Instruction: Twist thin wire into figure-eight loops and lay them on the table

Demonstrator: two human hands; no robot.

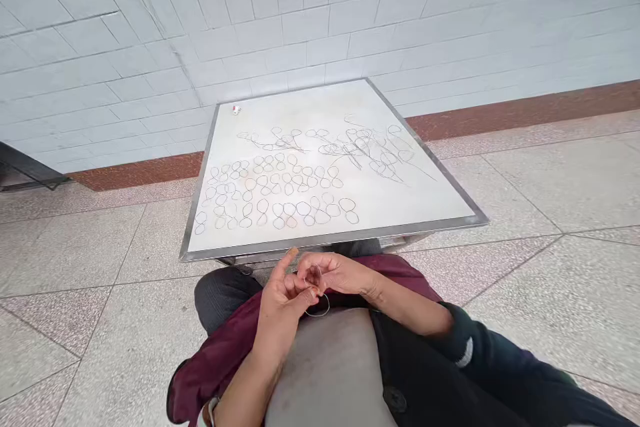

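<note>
Close to my body, just off the table's near edge, my left hand (286,295) and my right hand (340,273) meet at the fingertips. Both pinch a thin wire loop (327,310), bent into rounded loops, one above the fingers and one below. My left index finger points up and away from the pinch. On the white table (400,203) before me lie several figure-eight wire loops (285,215) in rough rows on the left. A loose tangle of wire pieces (367,147), some with straight tails, spreads over the right and back.
A small white-and-red object (237,109) sits at the table's back left corner. The table has a grey metal rim (330,238). Behind it stands a white tiled wall (320,33) with a brown skirting (145,172). Speckled stone floor (530,193) surrounds the table.
</note>
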